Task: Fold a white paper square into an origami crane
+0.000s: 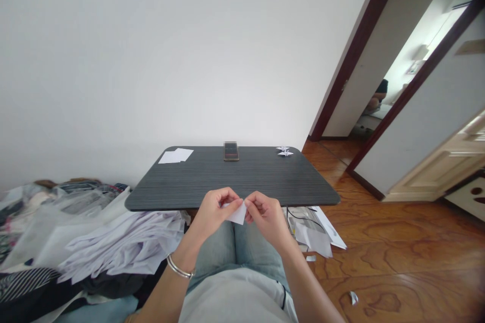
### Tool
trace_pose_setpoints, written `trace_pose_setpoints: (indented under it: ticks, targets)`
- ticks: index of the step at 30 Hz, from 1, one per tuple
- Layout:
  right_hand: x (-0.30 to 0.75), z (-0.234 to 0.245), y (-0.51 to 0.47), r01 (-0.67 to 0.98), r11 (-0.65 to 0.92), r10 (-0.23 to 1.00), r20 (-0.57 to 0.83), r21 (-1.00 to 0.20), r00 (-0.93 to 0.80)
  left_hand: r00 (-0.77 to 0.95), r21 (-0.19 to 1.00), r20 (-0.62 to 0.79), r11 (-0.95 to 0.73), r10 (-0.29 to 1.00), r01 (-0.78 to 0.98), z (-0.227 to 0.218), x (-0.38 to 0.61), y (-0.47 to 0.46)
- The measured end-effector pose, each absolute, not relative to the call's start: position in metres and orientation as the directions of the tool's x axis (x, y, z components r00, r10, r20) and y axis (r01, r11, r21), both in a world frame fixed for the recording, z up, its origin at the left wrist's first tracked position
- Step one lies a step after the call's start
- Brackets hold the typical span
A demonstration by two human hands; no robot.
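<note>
A small piece of folded white paper (238, 214) is held between both hands, just in front of the table's near edge and above my lap. My left hand (220, 210) pinches it from the left with thumb and fingers. From the right, my right hand (265, 214) grips its upper corner between thumb and forefinger. The fingertips of the two hands nearly meet at the top of the paper. Part of the paper is hidden behind the left fingers.
The dark table (182, 192) carries white paper sheets (175, 155) at the back left, a phone (231, 151) standing at the back middle, and folded paper cranes (285, 153) at the back right. Clothes (125, 242) lie heaped at left. Papers (312, 237) and a cable lie below right.
</note>
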State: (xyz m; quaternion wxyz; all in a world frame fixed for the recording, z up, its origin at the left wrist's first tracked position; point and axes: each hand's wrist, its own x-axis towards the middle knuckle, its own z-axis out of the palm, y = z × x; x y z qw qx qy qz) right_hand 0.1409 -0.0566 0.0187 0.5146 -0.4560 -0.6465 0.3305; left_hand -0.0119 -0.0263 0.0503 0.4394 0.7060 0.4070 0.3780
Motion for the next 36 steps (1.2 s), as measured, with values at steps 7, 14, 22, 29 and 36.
trace_pose_setpoints:
  ticks: [7, 14, 22, 29, 36]
  targets:
    - [0.140, 0.022, -0.059, 0.431, 0.425, 0.898, 0.433, -0.796, -0.085, 0.486, 0.996, 0.018, -0.059, 0.874, 0.069, 0.046, -0.013, -0.024]
    - [0.141, 0.026, -0.061, 0.462, 0.442, 0.884, 0.461, -0.769, -0.079, 0.506, 0.996, -0.048, 0.079, 0.861, -0.038, 0.046, -0.010, -0.024]
    - [0.143, 0.030, -0.060, 0.505, 0.447, 0.874, 0.480, -0.738, -0.072, 0.538, 0.999, -0.013, 0.038, 0.843, -0.036, 0.041, -0.011, -0.023]
    - [0.143, 0.028, -0.059, 0.499, 0.419, 0.887, 0.460, -0.759, -0.045, 0.550, 0.999, 0.032, -0.006, 0.835, -0.050, 0.036, -0.007, -0.024]
    - [0.142, 0.029, -0.059, 0.514, 0.412, 0.890, 0.454, -0.752, -0.047, 0.539, 0.998, 0.027, 0.006, 0.842, -0.059, 0.037, -0.005, -0.024]
